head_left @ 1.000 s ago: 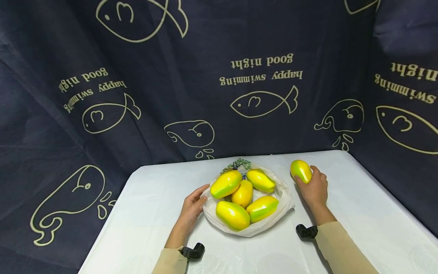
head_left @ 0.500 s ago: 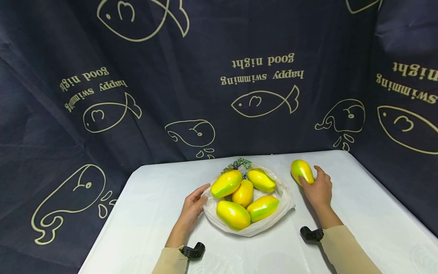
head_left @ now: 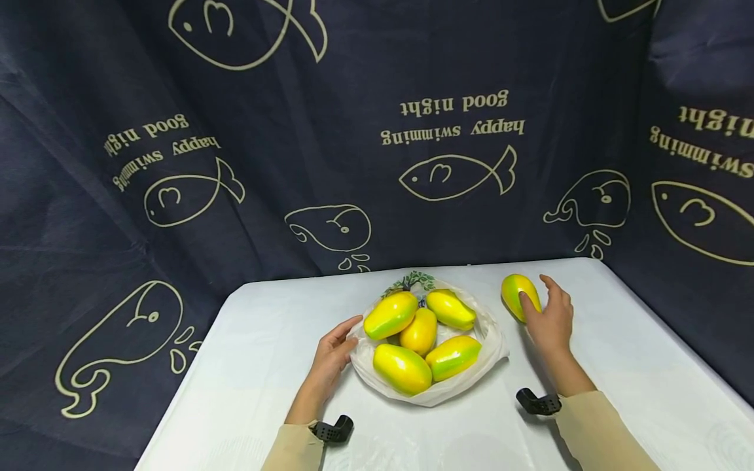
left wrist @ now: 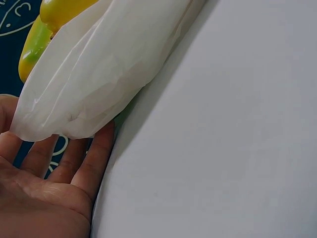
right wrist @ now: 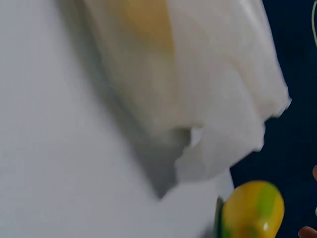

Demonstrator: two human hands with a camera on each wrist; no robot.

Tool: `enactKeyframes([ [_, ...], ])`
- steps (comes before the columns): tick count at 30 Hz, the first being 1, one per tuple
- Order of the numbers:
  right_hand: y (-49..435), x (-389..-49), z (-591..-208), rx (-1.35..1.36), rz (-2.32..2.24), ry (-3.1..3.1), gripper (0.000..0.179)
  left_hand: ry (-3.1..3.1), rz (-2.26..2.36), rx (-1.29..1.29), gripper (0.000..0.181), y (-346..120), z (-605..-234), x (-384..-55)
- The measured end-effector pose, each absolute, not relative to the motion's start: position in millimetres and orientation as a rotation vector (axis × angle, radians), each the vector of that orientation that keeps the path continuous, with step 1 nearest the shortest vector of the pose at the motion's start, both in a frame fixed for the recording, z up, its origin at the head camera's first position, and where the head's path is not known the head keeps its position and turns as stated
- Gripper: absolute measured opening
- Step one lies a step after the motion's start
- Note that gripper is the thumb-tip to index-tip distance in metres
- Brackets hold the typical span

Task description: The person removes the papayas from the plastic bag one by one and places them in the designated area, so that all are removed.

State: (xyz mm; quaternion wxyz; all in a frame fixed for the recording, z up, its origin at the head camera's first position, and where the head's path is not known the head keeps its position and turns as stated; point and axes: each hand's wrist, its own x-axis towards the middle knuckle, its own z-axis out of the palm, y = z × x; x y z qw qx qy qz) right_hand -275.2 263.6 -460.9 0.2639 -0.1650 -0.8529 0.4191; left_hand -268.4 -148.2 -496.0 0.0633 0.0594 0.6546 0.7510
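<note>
A white plastic bag [head_left: 493, 330] lies spread open on the table with several yellow-green papayas [head_left: 402, 370] in it. At its left rim my left hand [head_left: 327, 358] holds the edge, thumb on one side and fingers behind the film, as the left wrist view shows. Another papaya [head_left: 514, 296] rests on the table to the right of the bag. Beside it is my right hand [head_left: 550, 322], fingers spread away from the fruit and thumb overlapping its side in the head view. In the right wrist view only fingertips [right wrist: 308, 232] appear, apart from this papaya.
A white cloth covers the table [head_left: 247, 366]. Behind it and along the right hangs a dark blue curtain [head_left: 330, 150] with fish and whale drawings. Black cameras [head_left: 332, 430] sit on both wrists.
My right hand has loosened from the separate papaya and shifted right, its fingers spreading. The papaya stays nearly in place. My left hand and the bag hold still.
</note>
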Motion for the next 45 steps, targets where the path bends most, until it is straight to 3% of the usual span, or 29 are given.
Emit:
enactKeyframes([
  [13, 232, -269, -433, -0.213, 1.272, -2.262, 0.056, 1.976, 2.27, 0.161, 0.045, -149, -498, -271],
  [31, 188, -264, -423, 0.435, 1.303, -2.429, 0.077, 1.984, 2.264, 0.187, 0.044, -149, -499, -272],
  [45, 165, -267, -427, 0.589, 1.4, -2.563, 0.077, 2.007, 2.262, 0.18, 0.044, -148, -499, -271],
])
